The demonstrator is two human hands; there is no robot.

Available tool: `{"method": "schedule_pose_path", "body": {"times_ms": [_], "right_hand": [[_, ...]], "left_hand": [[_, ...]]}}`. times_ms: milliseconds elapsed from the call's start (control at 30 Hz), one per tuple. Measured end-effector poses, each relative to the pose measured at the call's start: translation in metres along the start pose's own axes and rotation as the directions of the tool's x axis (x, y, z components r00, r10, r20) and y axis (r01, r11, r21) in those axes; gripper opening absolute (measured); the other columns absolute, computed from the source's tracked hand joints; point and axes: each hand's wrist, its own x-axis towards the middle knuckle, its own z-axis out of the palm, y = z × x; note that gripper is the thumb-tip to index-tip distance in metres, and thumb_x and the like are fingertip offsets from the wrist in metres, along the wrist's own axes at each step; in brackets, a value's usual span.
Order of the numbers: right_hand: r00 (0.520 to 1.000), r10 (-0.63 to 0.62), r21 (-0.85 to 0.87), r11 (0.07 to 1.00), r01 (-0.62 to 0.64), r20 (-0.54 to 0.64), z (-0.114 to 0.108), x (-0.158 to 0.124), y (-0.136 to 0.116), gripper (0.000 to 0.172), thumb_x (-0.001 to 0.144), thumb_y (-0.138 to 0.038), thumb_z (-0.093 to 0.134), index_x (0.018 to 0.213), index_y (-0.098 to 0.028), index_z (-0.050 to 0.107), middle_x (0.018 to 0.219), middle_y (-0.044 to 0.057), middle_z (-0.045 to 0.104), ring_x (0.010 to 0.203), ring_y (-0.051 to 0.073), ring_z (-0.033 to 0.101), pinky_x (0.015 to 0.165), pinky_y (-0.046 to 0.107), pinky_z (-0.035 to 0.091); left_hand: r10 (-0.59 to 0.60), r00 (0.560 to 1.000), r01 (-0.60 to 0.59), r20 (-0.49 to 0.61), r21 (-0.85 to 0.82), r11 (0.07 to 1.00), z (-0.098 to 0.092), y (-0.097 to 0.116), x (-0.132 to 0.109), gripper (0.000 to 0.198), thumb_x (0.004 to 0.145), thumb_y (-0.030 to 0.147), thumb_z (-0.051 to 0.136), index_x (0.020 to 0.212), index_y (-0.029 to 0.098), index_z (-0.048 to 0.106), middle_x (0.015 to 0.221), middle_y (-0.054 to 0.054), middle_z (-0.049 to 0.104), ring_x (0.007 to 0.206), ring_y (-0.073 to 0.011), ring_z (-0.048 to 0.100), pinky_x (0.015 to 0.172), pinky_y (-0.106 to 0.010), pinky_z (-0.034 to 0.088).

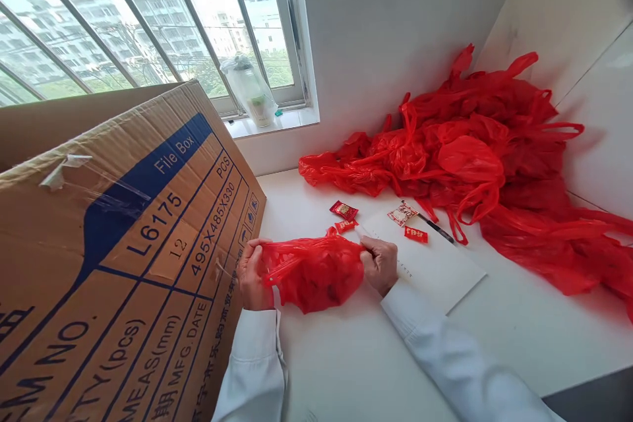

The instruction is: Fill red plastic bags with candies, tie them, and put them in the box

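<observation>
A red plastic bag (314, 271) hangs stretched between my two hands just above the white tabletop (376, 362). My left hand (251, 275) pinches its left edge, close to the big cardboard box (123, 257). My right hand (380, 265) is closed on the bag's right edge, over a white sheet of paper (435, 267). Both arms wear white sleeves.
A large heap of red plastic bags (484, 165) fills the back right corner. Small red candy packets (345, 211) and a pen (438, 229) lie near the paper. A clear bag with a cup (252, 92) stands on the window sill.
</observation>
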Motion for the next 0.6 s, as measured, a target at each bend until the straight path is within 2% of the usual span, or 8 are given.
{"method": "schedule_pose_path", "body": {"times_ms": [67, 100, 167, 233, 300, 367, 467, 600], "right_hand": [[1.0, -0.026, -0.004, 1.0, 0.026, 0.004, -0.002, 0.003, -0.004, 0.012, 0.07, -0.021, 0.041, 0.058, -0.022, 0.04, 0.051, -0.004, 0.036, 0.048, 0.012, 0.032, 0.051, 0.026, 0.028], [0.999, -0.04, 0.008, 0.999, 0.04, -0.009, -0.004, 0.005, -0.008, 0.007, 0.071, -0.024, 0.043, 0.066, -0.021, 0.048, 0.056, -0.002, 0.043, 0.052, 0.013, 0.038, 0.053, 0.027, 0.032], [0.995, -0.09, 0.054, 0.994, 0.091, -0.035, -0.007, 0.009, -0.014, 0.022, 0.075, -0.029, 0.046, 0.093, -0.02, 0.055, 0.077, 0.003, 0.057, 0.07, 0.018, 0.051, 0.065, 0.03, 0.041], [0.983, -0.182, 0.076, 0.98, 0.182, -0.005, -0.009, 0.013, -0.021, 0.042, 0.077, -0.032, 0.047, 0.117, -0.02, 0.049, 0.106, 0.009, 0.058, 0.095, 0.023, 0.052, 0.082, 0.037, 0.043], [0.95, -0.299, 0.07, 0.953, 0.294, 0.089, -0.007, 0.014, -0.026, 0.054, 0.078, -0.031, 0.048, 0.131, -0.02, 0.041, 0.125, 0.01, 0.05, 0.113, 0.026, 0.046, 0.095, 0.043, 0.037], [0.919, -0.357, 0.057, 0.934, 0.353, 0.168, -0.002, 0.012, -0.03, 0.056, 0.079, -0.026, 0.048, 0.134, -0.02, 0.039, 0.126, 0.009, 0.05, 0.115, 0.025, 0.044, 0.099, 0.044, 0.034], [0.926, -0.324, 0.035, 0.946, 0.323, 0.196, 0.01, 0.005, -0.033, 0.046, 0.08, -0.017, 0.045, 0.125, -0.02, 0.048, 0.111, 0.008, 0.057, 0.102, 0.023, 0.048, 0.091, 0.041, 0.039], [0.948, -0.257, 0.04, 0.966, 0.254, 0.187, 0.016, -0.002, -0.039, 0.027, 0.078, -0.014, 0.046, 0.1, -0.021, 0.06, 0.088, 0.005, 0.057, 0.085, 0.021, 0.048, 0.078, 0.036, 0.041]], "left_hand": [[0.223, 0.975, -0.224, 0.025, 0.157, 0.962, -0.001, 0.01, -0.004, 0.024, 0.079, 0.037, 0.047, 0.091, 0.019, 0.057, 0.09, -0.004, 0.06, 0.078, -0.0171, 0.058, 0.069, -0.029, 0.048], [0.372, 0.926, -0.376, 0.071, 0.275, 0.885, -0.001, 0.015, -0.006, 0.026, 0.078, 0.036, 0.05, 0.096, 0.02, 0.058, 0.099, -0.006, 0.06, 0.09, -0.0206, 0.057, 0.079, -0.034, 0.047], [0.575, 0.774, -0.625, 0.267, 0.472, 0.622, 0.001, 0.025, -0.012, 0.033, 0.074, 0.032, 0.058, 0.106, 0.022, 0.058, 0.112, -0.008, 0.058, 0.108, -0.0265, 0.049, 0.095, -0.042, 0.04], [0.586, 0.648, -0.752, 0.486, 0.53, 0.392, 0.006, 0.03, -0.017, 0.04, 0.073, 0.027, 0.061, 0.113, 0.024, 0.058, 0.118, -0.008, 0.058, 0.115, -0.029, 0.044, 0.099, -0.045, 0.036], [0.521, 0.594, -0.799, 0.613, 0.527, 0.291, 0.012, 0.03, -0.021, 0.042, 0.077, 0.024, 0.057, 0.119, 0.025, 0.055, 0.122, -0.006, 0.058, 0.117, -0.0292, 0.041, 0.1, -0.044, 0.034], [0.45, 0.591, -0.804, 0.669, 0.535, 0.261, 0.017, 0.026, -0.023, 0.039, 0.081, 0.024, 0.052, 0.121, 0.026, 0.055, 0.118, -0.005, 0.061, 0.115, -0.0287, 0.042, 0.099, -0.045, 0.032], [0.394, 0.63, -0.777, 0.669, 0.548, 0.31, 0.018, 0.019, -0.022, 0.03, 0.084, 0.025, 0.048, 0.11, 0.027, 0.063, 0.097, -0.004, 0.068, 0.104, -0.0265, 0.049, 0.096, -0.047, 0.032], [0.36, 0.702, -0.68, 0.615, 0.427, 0.596, 0.012, 0.02, -0.018, 0.014, 0.079, 0.032, 0.057, 0.084, 0.027, 0.069, 0.077, -0.002, 0.066, 0.086, -0.0201, 0.052, 0.084, -0.036, 0.043]]}}
